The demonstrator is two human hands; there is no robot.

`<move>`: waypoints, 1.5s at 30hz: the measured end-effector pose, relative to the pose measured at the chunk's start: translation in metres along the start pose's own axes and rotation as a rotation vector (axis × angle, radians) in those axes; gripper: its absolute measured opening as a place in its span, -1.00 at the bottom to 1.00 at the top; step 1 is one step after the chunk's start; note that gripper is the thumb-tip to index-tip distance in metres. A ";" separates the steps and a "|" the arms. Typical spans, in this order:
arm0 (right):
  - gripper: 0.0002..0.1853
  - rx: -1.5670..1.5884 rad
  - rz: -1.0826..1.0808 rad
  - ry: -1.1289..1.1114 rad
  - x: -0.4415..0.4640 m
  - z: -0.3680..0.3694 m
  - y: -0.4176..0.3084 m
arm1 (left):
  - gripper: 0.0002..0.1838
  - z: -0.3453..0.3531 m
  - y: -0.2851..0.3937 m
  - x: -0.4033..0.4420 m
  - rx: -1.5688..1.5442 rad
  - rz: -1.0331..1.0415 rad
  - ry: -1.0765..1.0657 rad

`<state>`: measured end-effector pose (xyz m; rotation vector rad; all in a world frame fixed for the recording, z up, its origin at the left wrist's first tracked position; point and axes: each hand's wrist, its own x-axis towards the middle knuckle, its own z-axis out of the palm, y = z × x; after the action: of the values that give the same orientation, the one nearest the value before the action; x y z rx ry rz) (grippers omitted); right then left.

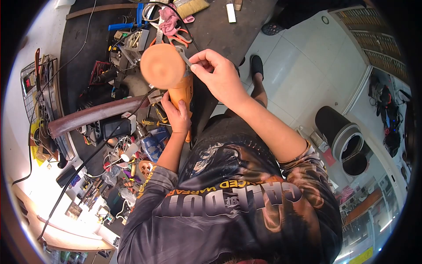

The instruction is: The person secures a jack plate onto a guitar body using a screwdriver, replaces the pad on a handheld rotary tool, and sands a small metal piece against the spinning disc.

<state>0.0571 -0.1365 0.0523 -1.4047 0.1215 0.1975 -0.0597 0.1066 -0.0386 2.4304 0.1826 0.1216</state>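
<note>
An orange power tool (180,93) with a round, flat, tan disc (162,66) stands at the upper middle of the view. My left hand (176,115) is wrapped around the tool's orange body, just below the disc. At the disc's right edge, a small grey metal piece (184,57) is pinched between the thumb and fingers of my right hand (213,72). Whether the metal piece touches the disc is hard to tell. The disc's surface looks smooth and slightly blurred.
Left of the tool, the dark bench (74,53) bears a long brown curved piece (99,115), cables and cluttered tools. Orange-handled pliers (181,38), a pink cloth (169,21) and a brush (191,7) lie beyond the disc. A person's foot (256,66) is on the floor at right.
</note>
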 end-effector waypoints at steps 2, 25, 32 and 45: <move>-0.81 -0.026 -0.004 0.004 -0.001 0.000 -0.001 | -0.24 -0.001 0.002 0.000 -0.002 -0.004 -0.002; -0.86 0.033 0.001 -0.014 -0.001 0.006 0.001 | -0.21 0.000 0.002 0.000 -0.008 -0.023 -0.002; -0.88 0.013 -0.001 -0.012 -0.003 0.010 0.004 | -0.18 0.000 -0.003 0.000 0.000 -0.007 -0.004; -0.87 0.009 -0.025 -0.016 -0.008 0.016 0.007 | -0.18 0.000 -0.002 0.000 -0.008 -0.014 -0.006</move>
<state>0.0474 -0.1199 0.0502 -1.3951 0.0920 0.1873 -0.0598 0.1078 -0.0402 2.4206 0.1962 0.1081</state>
